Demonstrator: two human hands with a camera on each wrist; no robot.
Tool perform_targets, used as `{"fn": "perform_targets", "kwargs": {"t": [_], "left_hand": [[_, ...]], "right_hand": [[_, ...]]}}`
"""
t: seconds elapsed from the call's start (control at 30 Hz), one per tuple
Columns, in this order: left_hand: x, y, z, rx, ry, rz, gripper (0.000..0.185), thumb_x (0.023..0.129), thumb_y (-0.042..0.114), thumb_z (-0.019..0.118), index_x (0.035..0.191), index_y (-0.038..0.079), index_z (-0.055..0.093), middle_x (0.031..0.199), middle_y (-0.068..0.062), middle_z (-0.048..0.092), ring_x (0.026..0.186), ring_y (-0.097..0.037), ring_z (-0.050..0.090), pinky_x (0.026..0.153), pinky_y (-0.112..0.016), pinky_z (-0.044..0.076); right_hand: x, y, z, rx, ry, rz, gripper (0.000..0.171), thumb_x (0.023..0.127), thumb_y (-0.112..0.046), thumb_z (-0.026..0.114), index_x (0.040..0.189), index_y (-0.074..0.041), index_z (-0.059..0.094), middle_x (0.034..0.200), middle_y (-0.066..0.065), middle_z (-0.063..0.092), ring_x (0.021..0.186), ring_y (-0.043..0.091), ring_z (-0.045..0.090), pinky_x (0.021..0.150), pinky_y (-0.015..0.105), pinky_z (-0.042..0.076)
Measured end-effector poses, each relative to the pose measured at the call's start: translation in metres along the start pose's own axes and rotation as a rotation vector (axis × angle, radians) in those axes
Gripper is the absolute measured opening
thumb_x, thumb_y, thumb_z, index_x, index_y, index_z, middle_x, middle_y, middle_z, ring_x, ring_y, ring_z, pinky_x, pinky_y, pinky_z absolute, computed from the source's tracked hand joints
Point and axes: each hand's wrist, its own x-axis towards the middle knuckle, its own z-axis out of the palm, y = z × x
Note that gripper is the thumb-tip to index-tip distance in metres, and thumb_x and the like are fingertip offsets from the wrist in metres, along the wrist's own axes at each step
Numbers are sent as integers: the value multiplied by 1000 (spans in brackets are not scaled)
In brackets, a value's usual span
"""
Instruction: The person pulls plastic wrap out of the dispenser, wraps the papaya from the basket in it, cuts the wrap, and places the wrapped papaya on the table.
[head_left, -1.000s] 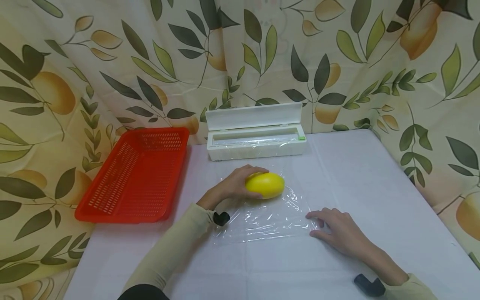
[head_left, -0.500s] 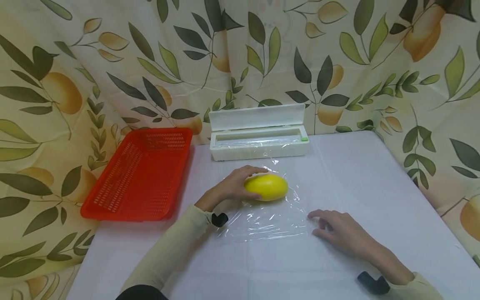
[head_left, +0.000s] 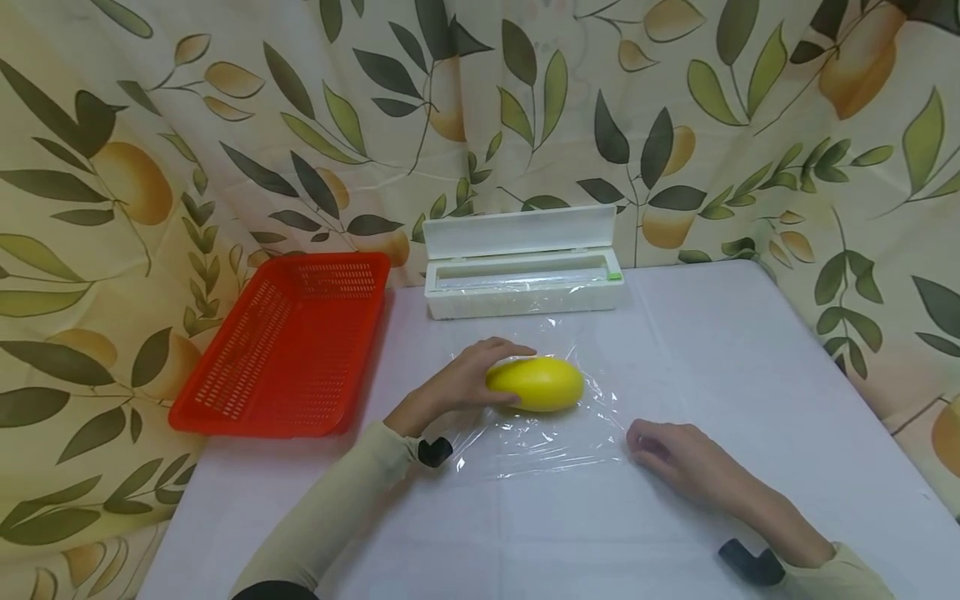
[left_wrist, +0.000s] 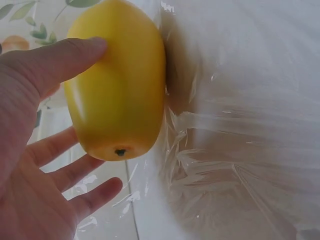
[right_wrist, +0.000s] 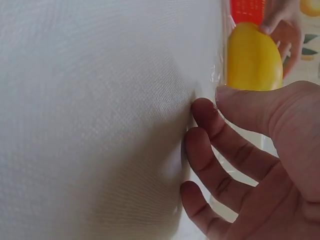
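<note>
A yellow oval fruit [head_left: 543, 385], smooth with a small dark stem scar at one end, lies on a sheet of clear cling film [head_left: 540, 446]. My left hand [head_left: 468, 375] holds its left end, thumb on the near side and fingers on the far side. In the left wrist view the thumb presses the fruit [left_wrist: 120, 100] while several fingers spread behind it. At the film's right front corner, my right hand [head_left: 690, 462] pinches the edge between thumb and index finger. The right wrist view shows these two tips close together and the other fingers bent by the cloth.
Behind the fruit stands a white cling film box [head_left: 525, 292], lid up, with a roll inside and film drawn over its front. A red perforated basket [head_left: 292, 350] stands at the left. White cloth covers the table [head_left: 720, 350]; a leaf-patterned curtain [head_left: 555, 108] hangs behind.
The fruit has shifted slightly toward me and to the right with my left hand on it. My right hand's thumb and index finger have come together at the film's corner.
</note>
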Motion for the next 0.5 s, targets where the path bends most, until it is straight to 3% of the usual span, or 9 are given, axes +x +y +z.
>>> {"fn": "perform_targets", "kwargs": {"t": [0.17, 0.5], "left_hand": [[1, 0, 1, -17, 3, 15, 61, 88, 21, 84, 143, 16, 59, 142, -1, 60, 130, -20, 53, 112, -38, 43], [1, -4, 2, -36, 15, 8, 59, 90, 23, 81, 144, 15, 58, 142, -3, 60, 131, -21, 54, 112, -39, 43]], "right_hand": [[-1, 2, 0, -22, 8, -13, 17, 89, -9, 78, 99, -22, 74, 96, -16, 71, 91, 9, 66, 87, 40, 58], [-4, 6, -1, -1, 24, -83, 16, 89, -7, 77, 96, -20, 77, 93, -15, 72, 90, 10, 68, 83, 38, 58]]}}
